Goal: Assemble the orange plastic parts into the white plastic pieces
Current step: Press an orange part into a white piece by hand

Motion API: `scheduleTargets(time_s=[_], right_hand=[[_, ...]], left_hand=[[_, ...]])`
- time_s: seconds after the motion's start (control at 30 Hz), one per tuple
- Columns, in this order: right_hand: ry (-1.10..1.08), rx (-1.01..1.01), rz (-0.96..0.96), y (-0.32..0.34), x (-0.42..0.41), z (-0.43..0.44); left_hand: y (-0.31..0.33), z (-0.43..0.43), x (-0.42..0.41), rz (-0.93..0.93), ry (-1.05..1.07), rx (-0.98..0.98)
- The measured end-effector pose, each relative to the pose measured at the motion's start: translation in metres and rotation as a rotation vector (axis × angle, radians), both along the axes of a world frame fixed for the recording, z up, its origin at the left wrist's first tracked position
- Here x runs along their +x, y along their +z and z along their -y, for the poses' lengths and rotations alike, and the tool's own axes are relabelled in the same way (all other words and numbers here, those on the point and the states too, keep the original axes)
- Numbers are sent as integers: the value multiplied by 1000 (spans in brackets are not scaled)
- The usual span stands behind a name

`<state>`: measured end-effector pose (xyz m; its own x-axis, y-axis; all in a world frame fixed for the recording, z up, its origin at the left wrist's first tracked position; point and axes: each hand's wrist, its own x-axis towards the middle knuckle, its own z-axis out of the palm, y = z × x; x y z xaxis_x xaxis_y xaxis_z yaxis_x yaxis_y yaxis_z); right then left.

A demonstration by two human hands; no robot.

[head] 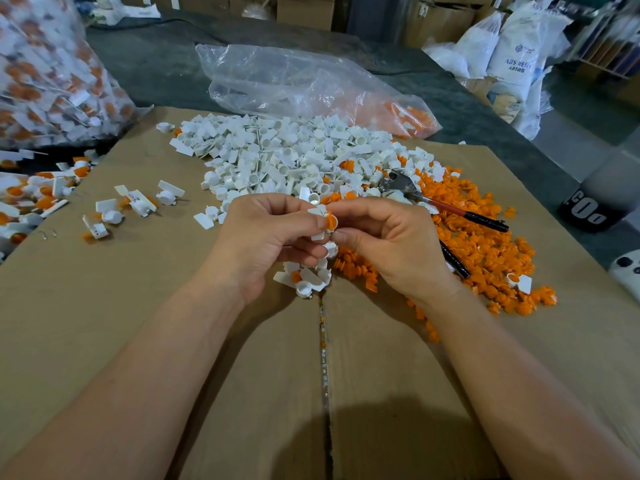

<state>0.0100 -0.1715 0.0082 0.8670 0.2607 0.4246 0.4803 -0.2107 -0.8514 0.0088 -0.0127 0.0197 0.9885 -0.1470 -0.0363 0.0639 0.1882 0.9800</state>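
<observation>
You hold one orange part (331, 223) and one white piece (316, 212) up in the air, in the middle, just above the cardboard (166, 306). The orange part touches the white piece. Your left hand (270, 237) is curled, and its fingers (284, 203) pinch the white piece. Your right hand (391, 244) is curled too. Its thumb and first finger pinch the orange part from the other side. The two hands are so close that they almost touch.

Right under your hands lies a small clump of white pieces (308, 278) with a bit of orange in it. Behind your hands is a big white heap (294, 157) of the same pieces. To your right is a big orange heap (485, 247). A pair of pliers (401, 185) with red and black handles lies on top of the orange heap.

To your left, a few joined pieces (138, 202), white with orange, lie apart on the cardboard. More of them are piled at the left edge. A full clear bag (41, 74) of them stands at the far left. A floppy clear bag (294, 81) lies behind the white heap on the grey counter (156, 64). White sacks (512, 57) stand far off on the right.
</observation>
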Motion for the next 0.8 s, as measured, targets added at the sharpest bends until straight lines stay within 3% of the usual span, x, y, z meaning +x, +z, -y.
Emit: scheduleTargets(time_s=[0.8], right_hand=[[-31,-52,186,-1,0,0]], left_hand=[[-1,2,-1,90,23,95]])
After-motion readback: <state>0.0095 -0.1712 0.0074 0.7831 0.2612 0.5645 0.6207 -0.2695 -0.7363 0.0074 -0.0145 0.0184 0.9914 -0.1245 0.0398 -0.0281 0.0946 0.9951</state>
